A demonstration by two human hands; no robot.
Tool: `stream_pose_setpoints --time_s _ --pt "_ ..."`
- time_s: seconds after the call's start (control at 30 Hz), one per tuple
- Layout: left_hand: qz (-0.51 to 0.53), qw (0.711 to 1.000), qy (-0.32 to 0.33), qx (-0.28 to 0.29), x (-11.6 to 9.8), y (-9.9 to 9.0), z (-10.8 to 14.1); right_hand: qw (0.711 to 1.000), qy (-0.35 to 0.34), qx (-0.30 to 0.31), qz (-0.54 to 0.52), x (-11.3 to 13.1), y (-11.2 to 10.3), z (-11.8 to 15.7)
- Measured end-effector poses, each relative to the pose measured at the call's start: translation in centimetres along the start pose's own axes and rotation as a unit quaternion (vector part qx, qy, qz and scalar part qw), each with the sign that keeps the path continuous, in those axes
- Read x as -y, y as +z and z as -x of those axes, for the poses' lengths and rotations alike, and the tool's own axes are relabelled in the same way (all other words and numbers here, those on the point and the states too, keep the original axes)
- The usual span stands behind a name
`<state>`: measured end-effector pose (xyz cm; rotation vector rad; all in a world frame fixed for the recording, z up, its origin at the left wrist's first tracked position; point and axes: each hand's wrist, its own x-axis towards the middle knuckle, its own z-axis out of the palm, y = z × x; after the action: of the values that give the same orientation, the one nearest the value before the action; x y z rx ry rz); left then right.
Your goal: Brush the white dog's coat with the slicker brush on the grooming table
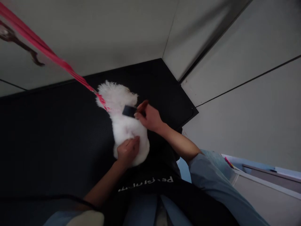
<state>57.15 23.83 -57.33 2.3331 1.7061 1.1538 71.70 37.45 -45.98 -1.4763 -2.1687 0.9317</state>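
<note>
A small dog (131, 125) with a curly white coat is on the black grooming table (58, 125), its head away from me. My right hand (150, 116) is closed around the handle of a slicker brush (129, 111). The brush has a dark rectangular head and a reddish-brown handle, and its head lies over the dog's shoulders. Lower on the back, my left hand (129, 150) is closed, its fingers pinching the fur, which bunches in front of them. A pink leash (63, 65) runs from the dog's neck to the upper left.
Pale walls (113, 34) stand behind and to the right of the table. A brown curved hook-like piece (25, 47) hangs at the upper left, beside the leash. A dark cord (58, 197) crosses the lower left. My black apron (150, 188) presses close to the table's near side.
</note>
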Motion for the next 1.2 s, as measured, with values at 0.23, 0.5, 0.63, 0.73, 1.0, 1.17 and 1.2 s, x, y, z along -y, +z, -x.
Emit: stream_pose_setpoints --time_s 0.23,0.5,0.63,0.73,1.0,1.17,1.2 --pt "0.015 1.000 0.004 -0.022 0.8 0.3 -0.2 0.997 0.015 -0.051 0.051 1.3 -0.6 -0.9" --pt "0.005 0.999 -0.029 -0.012 0.5 0.6 0.4 0.997 -0.011 -0.013 0.074 1.3 -0.8 -0.6" --pt "0.003 0.999 -0.007 -0.043 0.1 1.0 0.2 0.991 -0.060 0.090 0.083 1.9 -0.9 -0.6" --pt "0.005 0.999 -0.026 -0.043 -0.2 1.1 -0.1 0.991 -0.037 0.071 0.104 1.9 -0.7 -0.9" --pt "0.010 0.997 -0.072 -0.014 -0.6 1.0 -0.3 0.994 -0.052 0.066 0.065 1.0 -0.7 -1.4" --pt "-0.004 0.997 -0.069 -0.029 -0.8 0.7 -0.6 0.992 -0.085 0.072 0.051 0.9 -0.8 -1.4" --pt "-0.004 0.997 -0.066 -0.035 -0.8 0.7 -0.6 0.989 -0.086 0.103 0.055 0.9 -0.7 -1.4"
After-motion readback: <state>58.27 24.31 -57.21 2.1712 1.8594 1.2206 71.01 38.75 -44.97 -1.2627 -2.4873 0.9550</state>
